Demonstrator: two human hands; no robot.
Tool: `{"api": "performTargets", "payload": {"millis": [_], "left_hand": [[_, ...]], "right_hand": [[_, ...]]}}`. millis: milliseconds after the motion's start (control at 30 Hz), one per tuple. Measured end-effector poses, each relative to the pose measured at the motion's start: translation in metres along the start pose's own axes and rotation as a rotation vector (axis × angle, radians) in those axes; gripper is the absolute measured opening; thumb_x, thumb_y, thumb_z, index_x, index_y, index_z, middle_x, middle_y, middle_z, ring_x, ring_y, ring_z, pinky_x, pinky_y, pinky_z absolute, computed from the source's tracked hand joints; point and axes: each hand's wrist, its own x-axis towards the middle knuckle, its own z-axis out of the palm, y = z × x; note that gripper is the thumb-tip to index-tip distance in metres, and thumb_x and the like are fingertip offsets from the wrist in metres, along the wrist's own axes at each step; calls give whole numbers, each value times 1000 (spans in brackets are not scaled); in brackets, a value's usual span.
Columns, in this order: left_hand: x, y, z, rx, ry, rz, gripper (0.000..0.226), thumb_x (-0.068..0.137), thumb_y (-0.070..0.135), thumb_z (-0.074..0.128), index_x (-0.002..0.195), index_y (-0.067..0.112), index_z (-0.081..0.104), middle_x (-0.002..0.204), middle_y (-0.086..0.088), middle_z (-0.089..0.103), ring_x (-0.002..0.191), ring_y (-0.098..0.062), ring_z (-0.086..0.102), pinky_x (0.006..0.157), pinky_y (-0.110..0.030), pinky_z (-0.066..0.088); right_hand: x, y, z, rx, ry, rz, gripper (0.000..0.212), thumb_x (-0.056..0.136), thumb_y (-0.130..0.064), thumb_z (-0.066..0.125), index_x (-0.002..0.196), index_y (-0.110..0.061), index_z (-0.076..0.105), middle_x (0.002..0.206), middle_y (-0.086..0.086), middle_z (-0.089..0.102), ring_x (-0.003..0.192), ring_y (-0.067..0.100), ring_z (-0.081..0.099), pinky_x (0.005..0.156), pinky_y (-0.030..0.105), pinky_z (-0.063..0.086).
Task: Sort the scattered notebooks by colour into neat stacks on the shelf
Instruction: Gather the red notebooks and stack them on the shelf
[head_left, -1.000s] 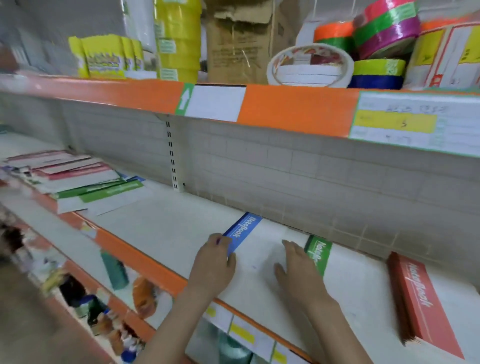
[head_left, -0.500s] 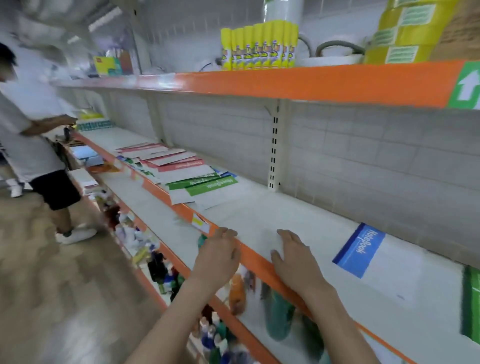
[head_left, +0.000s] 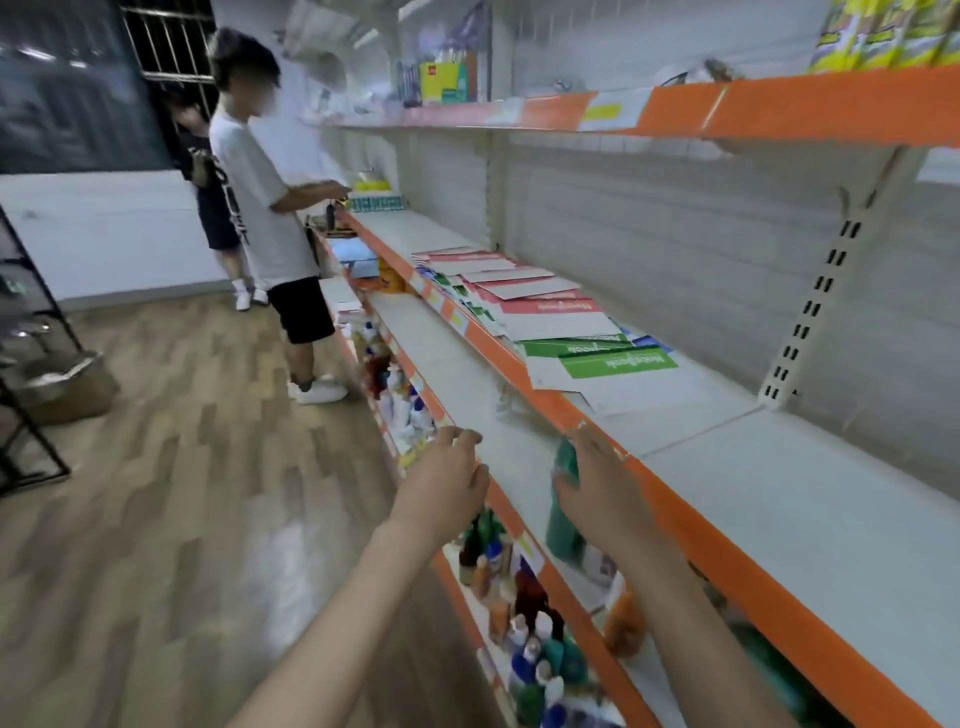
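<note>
- Both hands are out in front with nothing held: left hand (head_left: 441, 480) has a loose, relaxed grip, fingers slightly curled; right hand (head_left: 597, 486) is flat with straight fingers, just below the orange shelf edge (head_left: 670, 499).
- The scattered notebooks (head_left: 540, 317) are piled farther along that same shelf, well apart from both hands, fanned out and overlapping, some corners poking past the orange edge.
- Step in hand looks like the reach to the pile. Probably best if one colour is pulled at a time and the spines squared up before stacking.
- Covers look thin, flat and glossy, white with red, green or blue bands, so sliding is likely if a sloppy stack gets grabbed.
- The shelf board (head_left: 779, 493) is pale, smooth-looking metal.
</note>
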Motion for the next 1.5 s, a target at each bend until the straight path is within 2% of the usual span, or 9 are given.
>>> {"api": "performTargets", "payload": {"millis": [167, 267, 400, 500, 600, 733, 1000, 1267, 1500], "left_hand": [[33, -41, -12, 22, 41, -68, 45, 97, 22, 45, 140, 10, 37, 136, -10, 44, 114, -26, 52, 90, -33, 44], [67, -60, -19, 28, 43, -74, 46, 97, 22, 45, 140, 9, 35, 136, -10, 43, 109, -26, 55, 90, -37, 46], [123, -80, -21, 54, 35, -59, 48, 98, 24, 44, 142, 11, 32, 140, -8, 40, 118, -26, 50, 93, -38, 45], [168, -88, -18, 73, 9, -37, 48, 99, 26, 43, 143, 12, 32, 139, -9, 42, 116, -26, 51, 94, -36, 45], [211, -93, -13, 91, 11, -1, 46, 99, 28, 42, 142, 12, 34, 139, -8, 43, 113, -25, 53, 91, -34, 46], [250, -95, 0, 73, 10, 34, 45, 100, 30, 41, 141, 14, 35, 143, -6, 40, 122, -25, 47, 95, -35, 42], [313, -83, 22, -54, -1, 182, 41, 100, 28, 40, 139, 15, 40, 143, -4, 40, 132, -24, 37, 107, -36, 35], [398, -87, 33, -83, -62, 306, 39, 98, 24, 41, 136, 15, 44, 141, -7, 42, 127, -25, 44, 105, -39, 39], [493, -91, 35, -42, -142, 443, 41, 98, 27, 43, 137, 14, 43, 138, -8, 43, 127, -24, 43, 103, -36, 41]], "right_hand": [[55, -22, 23, 8, 13, -80, 49, 97, -23, 44, 144, -15, 30, 151, 0, 28, 135, 19, 33, 103, 29, 34], [100, -32, 27, -9, 11, -96, 49, 97, -23, 44, 143, -13, 31, 151, 3, 27, 133, 22, 35, 105, 33, 33], [161, -42, 27, -23, 28, -105, 49, 97, -24, 42, 143, -14, 29, 154, 4, 22, 136, 24, 33, 107, 40, 34], [206, -41, 27, -12, 37, -59, 51, 96, -23, 43, 145, -14, 29, 156, 4, 17, 139, 24, 30, 107, 38, 32], [239, -36, 27, -29, 51, -33, 48, 96, -26, 42, 142, -12, 32, 154, 4, 22, 136, 26, 34, 107, 39, 34], [263, -22, 24, -31, 76, 13, 45, 97, -26, 45, 139, -12, 36, 148, 6, 31, 131, 26, 39, 102, 39, 37], [297, 9, 12, -44, 70, 160, 54, 97, -26, 44, 147, -13, 27, 155, 8, 19, 137, 30, 31, 109, 39, 31], [348, 27, 11, -24, 97, 267, 55, 95, -29, 45, 146, -15, 30, 152, 7, 28, 134, 24, 36, 106, 36, 36], [411, 21, 13, -42, 183, 342, 38, 92, -17, 43, 129, -16, 51, 135, 5, 47, 124, 22, 45, 100, 37, 41]]}}
